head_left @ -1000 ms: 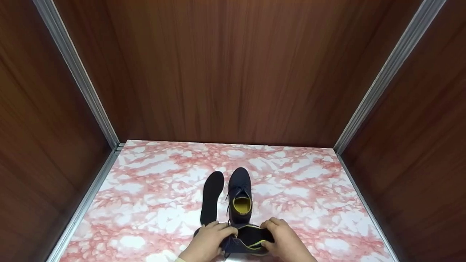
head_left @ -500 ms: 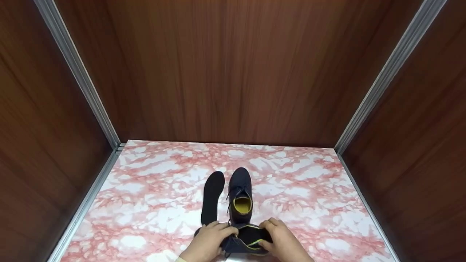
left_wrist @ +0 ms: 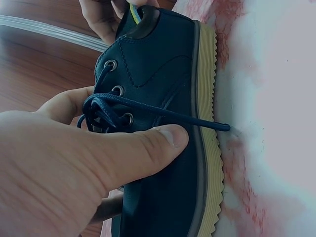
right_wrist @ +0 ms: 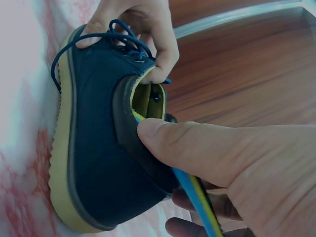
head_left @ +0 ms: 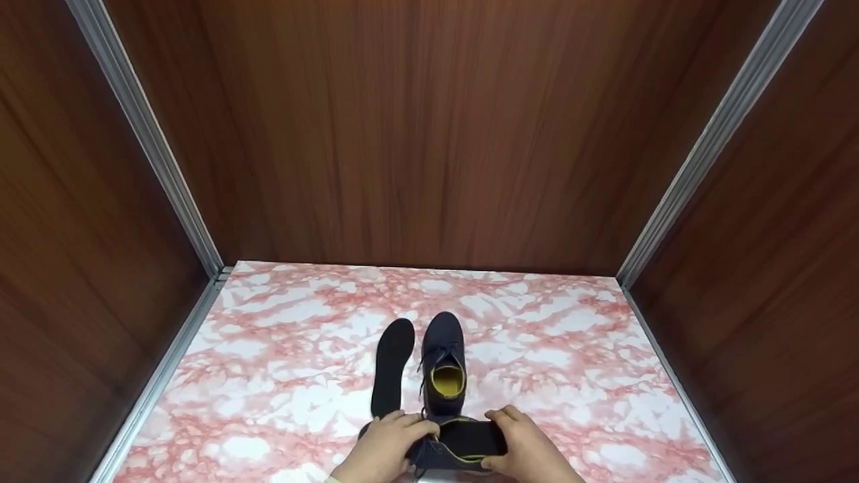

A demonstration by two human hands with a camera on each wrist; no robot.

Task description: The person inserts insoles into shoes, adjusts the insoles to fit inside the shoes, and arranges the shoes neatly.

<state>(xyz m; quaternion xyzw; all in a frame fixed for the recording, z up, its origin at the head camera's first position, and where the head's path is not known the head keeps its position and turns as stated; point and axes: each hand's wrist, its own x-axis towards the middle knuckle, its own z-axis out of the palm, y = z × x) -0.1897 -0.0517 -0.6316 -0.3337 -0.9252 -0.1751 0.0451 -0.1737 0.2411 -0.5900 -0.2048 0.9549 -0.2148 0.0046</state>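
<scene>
A dark navy lace-up shoe (head_left: 439, 459) lies crosswise at the bottom of the head view, its toe to the left. My left hand (head_left: 386, 446) grips it over the laces, with the thumb along the side in the left wrist view. A black insole (head_left: 470, 439) lies partly in the shoe's opening; its blue-and-yellow edge (right_wrist: 197, 200) sticks out past the heel in the right wrist view. Around that heel end, my right hand (head_left: 527, 443) pinches the insole, thumb against the shoe collar. The insole's front part is hidden inside the shoe.
A matching navy shoe (head_left: 443, 335) with a yellow lining stands just beyond, toe pointing away. To its left a second black insole (head_left: 392, 362) lies flat on the red-and-white marbled surface (head_left: 282, 349). Brown wood-grain panels (head_left: 416, 134) with metal corner strips enclose three sides.
In the last half second the insole in the shoe's opening has shifted and more of its black top shows. My right thumb has moved slightly towards me. The left hand keeps its grip.
</scene>
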